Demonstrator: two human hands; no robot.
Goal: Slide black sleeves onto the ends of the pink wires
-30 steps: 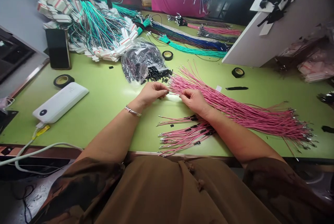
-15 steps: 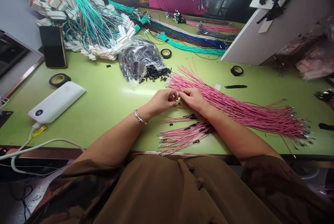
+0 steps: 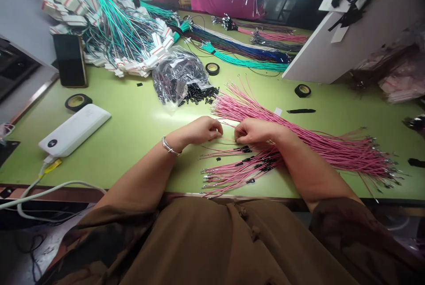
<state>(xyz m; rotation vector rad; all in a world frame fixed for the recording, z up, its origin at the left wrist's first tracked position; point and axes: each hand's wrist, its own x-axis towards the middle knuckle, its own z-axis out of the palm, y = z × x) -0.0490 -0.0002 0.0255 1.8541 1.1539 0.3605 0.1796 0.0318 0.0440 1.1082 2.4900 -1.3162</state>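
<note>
My left hand (image 3: 206,130) and my right hand (image 3: 254,131) are a short way apart above the green table, fingers curled into pinches. A thin pink wire (image 3: 228,140) runs across the gap between their fingertips, and both hands grip it. Just behind and right of my hands spreads a large bundle of pink wires (image 3: 299,132) with metal terminals at its ends. Below them lies a smaller group of pink wires (image 3: 229,172) with black connector housings (image 3: 265,164) near their right ends. Whether a connector is inside my fingers is hidden.
A clear plastic bag (image 3: 179,75) spills black connectors. Tape rolls (image 3: 212,69), a power bank (image 3: 75,130) with cable, a phone (image 3: 69,60) and a black blade-like tool (image 3: 301,111) lie around. Teal wire bundles (image 3: 116,19) with white connectors fill the back left. A white panel (image 3: 318,50) stands right.
My hands were close together at the fingertips. Now they have moved apart and slightly lower, the left going left and the right going right, with the pink wire stretched between them.
</note>
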